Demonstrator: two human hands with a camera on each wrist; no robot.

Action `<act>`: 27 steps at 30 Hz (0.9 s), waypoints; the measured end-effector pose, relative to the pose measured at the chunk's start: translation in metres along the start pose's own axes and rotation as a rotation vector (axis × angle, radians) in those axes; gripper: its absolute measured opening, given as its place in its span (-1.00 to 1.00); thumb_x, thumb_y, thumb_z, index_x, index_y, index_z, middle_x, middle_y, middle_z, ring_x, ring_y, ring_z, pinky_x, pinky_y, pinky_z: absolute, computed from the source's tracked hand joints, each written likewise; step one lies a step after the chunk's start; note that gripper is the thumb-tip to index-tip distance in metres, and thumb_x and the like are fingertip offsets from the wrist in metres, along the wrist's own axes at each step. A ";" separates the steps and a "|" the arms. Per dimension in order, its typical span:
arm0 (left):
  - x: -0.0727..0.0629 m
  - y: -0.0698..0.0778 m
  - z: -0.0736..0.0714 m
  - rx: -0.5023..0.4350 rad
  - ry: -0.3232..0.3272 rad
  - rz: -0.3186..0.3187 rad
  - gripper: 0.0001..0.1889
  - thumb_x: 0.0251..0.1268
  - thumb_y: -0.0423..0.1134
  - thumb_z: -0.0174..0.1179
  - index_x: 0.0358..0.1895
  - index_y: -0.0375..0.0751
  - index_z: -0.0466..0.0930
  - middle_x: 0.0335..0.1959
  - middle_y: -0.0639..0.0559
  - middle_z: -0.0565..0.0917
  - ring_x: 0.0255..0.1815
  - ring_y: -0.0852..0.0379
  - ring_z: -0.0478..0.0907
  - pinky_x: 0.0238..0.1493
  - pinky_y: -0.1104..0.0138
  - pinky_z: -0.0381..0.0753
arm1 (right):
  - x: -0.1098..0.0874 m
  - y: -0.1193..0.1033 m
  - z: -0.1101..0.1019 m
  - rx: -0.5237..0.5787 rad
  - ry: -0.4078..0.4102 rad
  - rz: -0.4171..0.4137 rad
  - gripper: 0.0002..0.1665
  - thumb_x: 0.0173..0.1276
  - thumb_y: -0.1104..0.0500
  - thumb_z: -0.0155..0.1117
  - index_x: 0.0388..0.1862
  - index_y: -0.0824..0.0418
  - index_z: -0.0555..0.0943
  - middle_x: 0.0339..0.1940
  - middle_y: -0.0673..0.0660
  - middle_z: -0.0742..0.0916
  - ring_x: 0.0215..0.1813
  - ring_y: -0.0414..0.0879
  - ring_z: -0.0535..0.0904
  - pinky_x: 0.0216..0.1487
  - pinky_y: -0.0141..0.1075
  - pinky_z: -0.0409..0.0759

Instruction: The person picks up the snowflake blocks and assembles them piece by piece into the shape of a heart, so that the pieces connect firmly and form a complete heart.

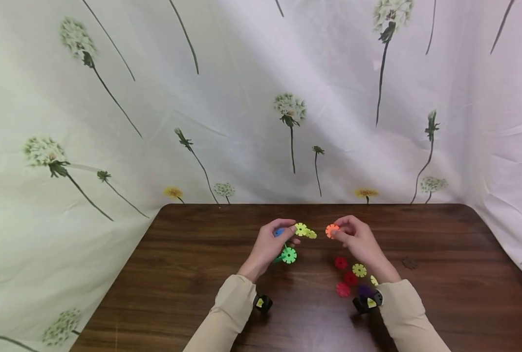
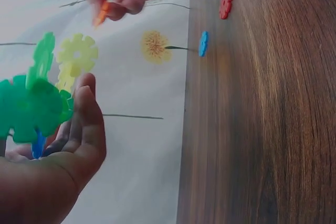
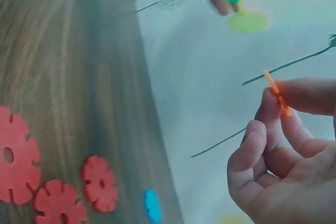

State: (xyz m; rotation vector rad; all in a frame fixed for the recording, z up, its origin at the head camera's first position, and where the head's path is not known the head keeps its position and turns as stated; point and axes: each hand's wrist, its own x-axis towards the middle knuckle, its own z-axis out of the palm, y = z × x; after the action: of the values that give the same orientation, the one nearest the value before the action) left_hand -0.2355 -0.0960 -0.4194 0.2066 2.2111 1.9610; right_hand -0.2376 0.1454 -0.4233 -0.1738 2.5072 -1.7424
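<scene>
Head view shows the two hands apart above the brown desk (image 1: 177, 274), each pinching something. The left hand (image 1: 270, 242) holds a joined cluster (image 1: 289, 255) of notched discs in its curled fingers: a yellow pair (image 1: 306, 231) juts toward three o'clock, blue (image 1: 279, 232) sits at nine o'clock of it, and green lies toward seven. Left wrist view shows a dark green disc (image 2: 31, 109) with a lighter green disc (image 2: 42, 59) standing at its twelve o'clock. The right hand (image 1: 358, 239) pinches an orange disc (image 1: 330, 231) between thumb and fingers, at three o'clock from the yellow pair, near but not touching. Between five and six o'clock from the orange disc, three red discs (image 1: 350, 278) lie on the desk, a yellow disc (image 1: 359, 270) beside them. A dark disc (image 1: 409, 263) lies at four o'clock from the right hand.
</scene>
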 end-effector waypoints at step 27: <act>-0.001 0.007 0.005 -0.029 0.024 0.015 -0.62 0.43 -0.10 0.11 0.18 -0.21 0.52 -0.02 -0.32 0.65 -0.24 0.09 0.72 -0.04 0.10 0.67 | -0.012 -0.012 0.013 0.229 -0.074 0.057 -0.63 0.34 0.19 0.28 0.01 0.41 0.47 -0.34 0.08 0.75 -0.34 -0.12 0.67 -0.19 -0.21 0.70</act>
State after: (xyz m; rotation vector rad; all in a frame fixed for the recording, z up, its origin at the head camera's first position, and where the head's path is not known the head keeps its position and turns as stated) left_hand -0.2330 -0.0904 -0.4129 0.1973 2.2003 2.0117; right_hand -0.2229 0.1307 -0.4162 -0.1459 2.2181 -1.9438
